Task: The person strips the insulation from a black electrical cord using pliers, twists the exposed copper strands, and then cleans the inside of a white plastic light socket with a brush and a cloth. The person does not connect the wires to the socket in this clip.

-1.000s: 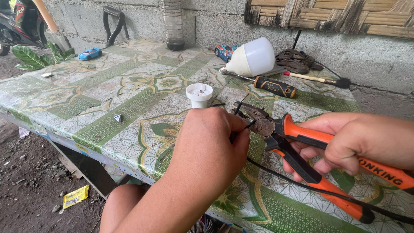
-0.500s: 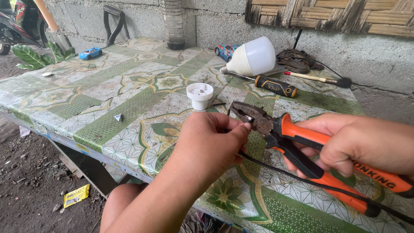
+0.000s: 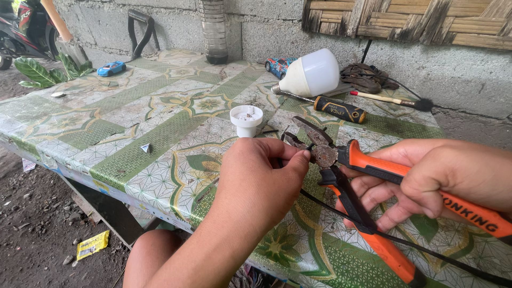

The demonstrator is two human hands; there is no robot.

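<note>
Now the right hand (image 3: 442, 178) grips the orange-handled pliers (image 3: 368, 192), its fingers wrapped around both handles, and the rusty jaws stand parted, pointing toward 10 o'clock over the worktop (image 3: 160, 138). The left hand (image 3: 261, 184) sits at 9 o'clock of the pliers' pivot, fingers pressed together in a pinch on the end of the black wire (image 3: 426, 250), thumb tip just beside the rusted joint. The wire runs from that pinch under the pliers toward 4 o'clock, off the lower right edge.

Compared with the earlier frames, the left hand has turned: a second ago its back covered the jaws, while now the thumb and fingertips show and the jaws are plainly in view, open wider. The pliers have drawn slightly toward the right, so the wire end seems freed from the jaws and held by the fingers alone; whether any insulation came off I cannot tell.

Beyond the hands, at 12 o'clock, stands a white lamp socket (image 3: 246, 119). Further back lie a white bulb (image 3: 312, 73), a black-and-yellow screwdriver (image 3: 338, 109) and a small brush (image 3: 394, 100). A blue toy car (image 3: 111, 68) rests at 10 o'clock, unchanged.
</note>
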